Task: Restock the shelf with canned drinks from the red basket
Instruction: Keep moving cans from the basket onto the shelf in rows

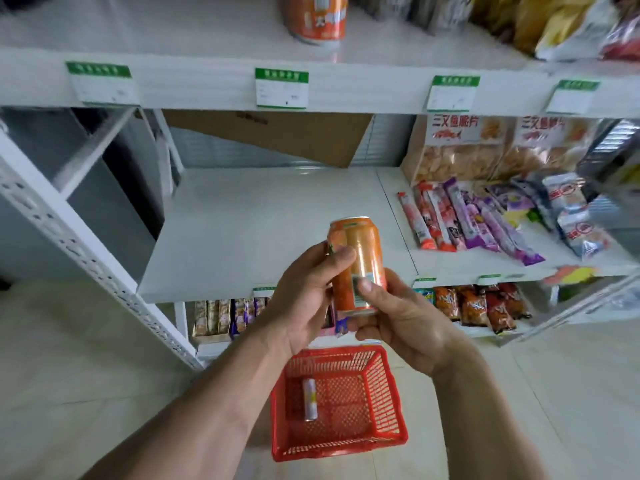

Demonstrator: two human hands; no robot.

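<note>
Can: orange cylindrical metal drink can (358, 261), held upright, tilted slightly left, in front of the white middle shelf board
Left hand: left hand (304, 299) wraps the can's left side, thumb curled across its upper front
Right hand: right hand (405, 323) grips the lower right side and base, thumb pressed on the label
Long axis: near vertical, silver top rim uppermost
Way to shelf: bare white middle shelf board (263, 216) lies just beyond and above the can; both hands about equally near
Upper shelf: a second orange can (315, 15) stands above
Basket: red plastic mesh basket (337, 403) on the floor below the can, one small pale can (310, 398) lying inside
</note>
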